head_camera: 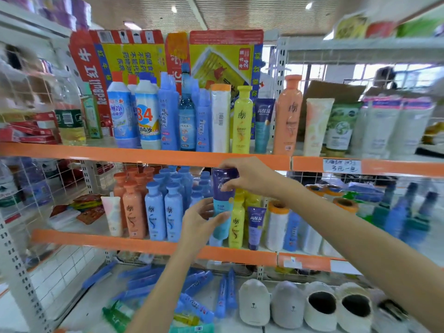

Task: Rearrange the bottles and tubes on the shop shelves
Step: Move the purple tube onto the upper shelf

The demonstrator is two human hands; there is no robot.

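Note:
A purple and teal tube [223,203] is held upright in front of the middle shelf [153,246]. My right hand [249,176] grips its top end and my left hand [201,219] holds its lower part. Behind it stand light blue bottles [164,212], orange bottles [133,207], a yellow bottle [236,224] and a smaller purple tube [255,227]. On the upper shelf [144,156] a matching purple and teal tube [263,123] stands between a yellow bottle [242,118] and a tall orange bottle [288,116].
Blue flat tubes [192,296] lie loose on the bottom shelf beside grey and white slippers [288,306]. White rolls with orange caps [277,224] stand right of the tubes. Wire dividers [48,186] wall off the left bay. A printed cardboard sheet [168,56] backs the upper shelf.

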